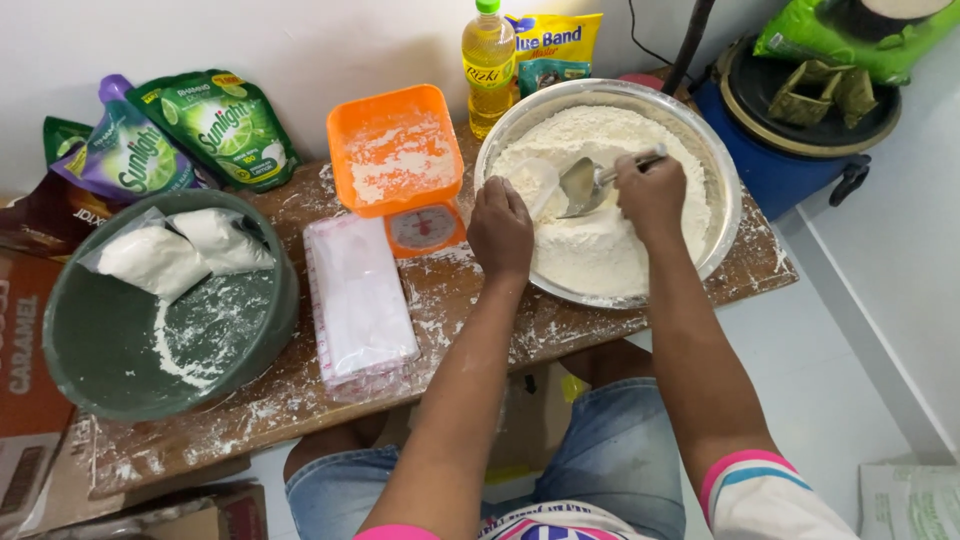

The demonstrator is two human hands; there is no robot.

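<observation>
Silver metal bowl of white flour at upper right. Orange scale tray at top centre, dusted white. Dark green basin at left. Yellow oil bottle, green-capped. Blue drum at far right.

cardboard box cut off at left edge; scale dial unreadable.

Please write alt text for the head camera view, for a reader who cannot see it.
A seated person's right hand holds a metal scoop in a steel bowl of flour, while the left hand holds a clear plastic bag open beside it. On the floury wooden table are an orange kitchen scale, a stack of bags and a green basin with two filled bags.
</observation>
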